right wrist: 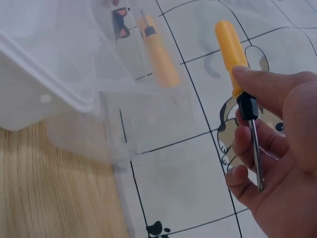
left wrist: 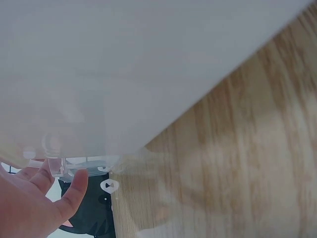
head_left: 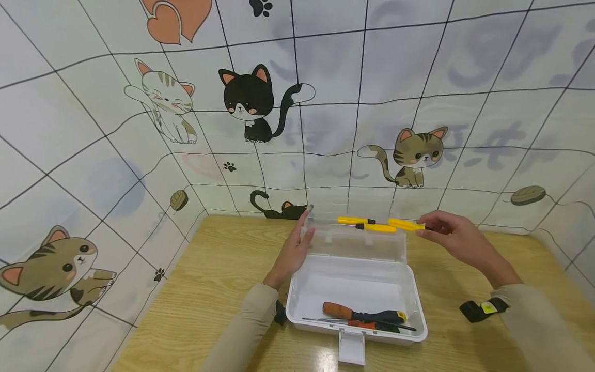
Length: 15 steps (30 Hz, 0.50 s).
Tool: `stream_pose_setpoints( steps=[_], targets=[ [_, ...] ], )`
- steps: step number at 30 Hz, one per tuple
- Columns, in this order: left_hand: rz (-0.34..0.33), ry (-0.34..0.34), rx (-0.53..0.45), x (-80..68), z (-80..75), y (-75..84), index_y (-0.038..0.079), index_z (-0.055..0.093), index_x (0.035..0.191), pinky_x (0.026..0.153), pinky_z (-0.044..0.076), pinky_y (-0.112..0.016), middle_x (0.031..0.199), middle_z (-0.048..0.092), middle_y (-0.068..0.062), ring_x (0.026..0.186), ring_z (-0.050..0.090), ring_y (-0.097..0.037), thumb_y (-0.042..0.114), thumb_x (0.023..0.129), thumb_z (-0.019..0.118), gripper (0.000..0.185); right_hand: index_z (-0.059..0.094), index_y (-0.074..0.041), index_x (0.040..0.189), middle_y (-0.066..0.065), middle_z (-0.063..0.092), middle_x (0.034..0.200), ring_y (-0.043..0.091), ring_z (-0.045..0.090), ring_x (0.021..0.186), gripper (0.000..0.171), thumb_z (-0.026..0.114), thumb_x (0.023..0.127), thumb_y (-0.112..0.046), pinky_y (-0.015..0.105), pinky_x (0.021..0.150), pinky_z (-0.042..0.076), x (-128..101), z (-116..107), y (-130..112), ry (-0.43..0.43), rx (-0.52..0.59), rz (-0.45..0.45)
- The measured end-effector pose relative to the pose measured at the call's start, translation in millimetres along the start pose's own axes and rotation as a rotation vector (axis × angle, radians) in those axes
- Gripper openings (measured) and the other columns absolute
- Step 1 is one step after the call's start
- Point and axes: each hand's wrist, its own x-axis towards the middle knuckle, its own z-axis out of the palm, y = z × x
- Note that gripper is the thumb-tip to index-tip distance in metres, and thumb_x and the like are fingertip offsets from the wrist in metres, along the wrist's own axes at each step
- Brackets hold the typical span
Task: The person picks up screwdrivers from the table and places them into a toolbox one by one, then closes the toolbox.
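Observation:
A white plastic box [head_left: 302,294] stands open on the wooden table, its clear lid [head_left: 362,243] upright. My left hand [head_left: 302,227] rests with straight fingers against the lid's left edge; in the left wrist view the left hand [left wrist: 54,191] touches the lid [left wrist: 148,74] near its hinge. My right hand [head_left: 425,227] pinches a yellow-handled screwdriver [head_left: 405,224] just above the lid's right top corner. The right wrist view shows that screwdriver [right wrist: 230,44] held between thumb and fingers [right wrist: 270,91]. Two more yellow screwdrivers [head_left: 354,221] show along the lid's top edge, one visible through the lid [right wrist: 158,54].
An orange-and-black screwdriver [head_left: 362,313] and a thinner one lie in the box's front. The box's latch [head_left: 350,347] hangs over the table's near edge. Cat-patterned walls [head_left: 260,103] close in the table at the back and left. Bare wood [head_left: 223,268] lies left of the box.

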Motion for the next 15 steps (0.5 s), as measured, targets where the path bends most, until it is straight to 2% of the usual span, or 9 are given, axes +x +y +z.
stream_pose_setpoints(
  steps=[8, 15],
  targets=[
    [0.005, 0.005, 0.019, -0.2, -1.2, 1.0, 0.034, 0.015, 0.159, 0.097, 0.047, -0.054, 0.162, 0.026, -0.003, 0.100, 0.067, -0.025, 0.056, 0.104, 0.036, 0.063, 0.068, -0.009, 0.111, 0.006, 0.064, 0.095, 0.017, 0.053, 0.079, 0.021, 0.070, 0.094, -0.020, 0.023, 0.064, 0.048, 11, 7, -17, -0.028, -0.004, -0.008],
    [-0.007, 0.007, 0.022, -0.2, -0.7, 1.7, 0.035, 0.015, 0.159, 0.100, 0.046, -0.054, 0.163, 0.025, -0.002, 0.100, 0.067, -0.025, 0.057, 0.103, 0.036, 0.064, 0.068, -0.010, 0.111, 0.006, 0.062, 0.093, 0.020, 0.053, 0.079, 0.020, 0.069, 0.095, -0.022, 0.024, 0.064, 0.048, 17, 13, -22, -0.054, 0.001, -0.003]
  ],
)
